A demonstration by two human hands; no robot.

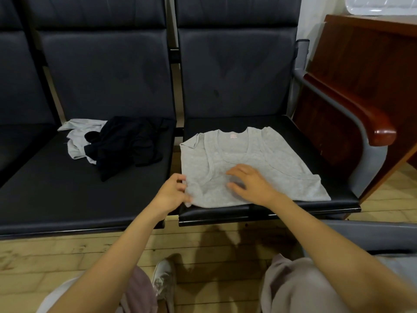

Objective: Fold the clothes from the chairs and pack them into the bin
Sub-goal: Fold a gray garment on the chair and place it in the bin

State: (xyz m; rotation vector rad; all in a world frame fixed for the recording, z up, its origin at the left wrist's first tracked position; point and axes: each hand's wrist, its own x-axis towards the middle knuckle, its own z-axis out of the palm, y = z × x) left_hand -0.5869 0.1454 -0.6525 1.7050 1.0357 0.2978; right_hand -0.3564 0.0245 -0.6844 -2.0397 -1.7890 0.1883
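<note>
A grey T-shirt (282, 163) lies spread flat on the right black chair seat (334, 184), its neckline toward the backrest. My left hand (172, 192) pinches the shirt's near left corner at the seat's edge. My right hand (250, 182) rests on the middle of the shirt with its fingers spread. On the left seat (45, 188) a crumpled black garment (128, 145) lies partly over a light grey garment (77, 140). No bin is in view.
A wooden armrest (370, 123) borders the right seat, with a dark wooden cabinet (361, 64) behind it. Wood-plank floor (45, 256) runs under the chairs. My knees and a white shoe (163, 279) are close to the seat fronts.
</note>
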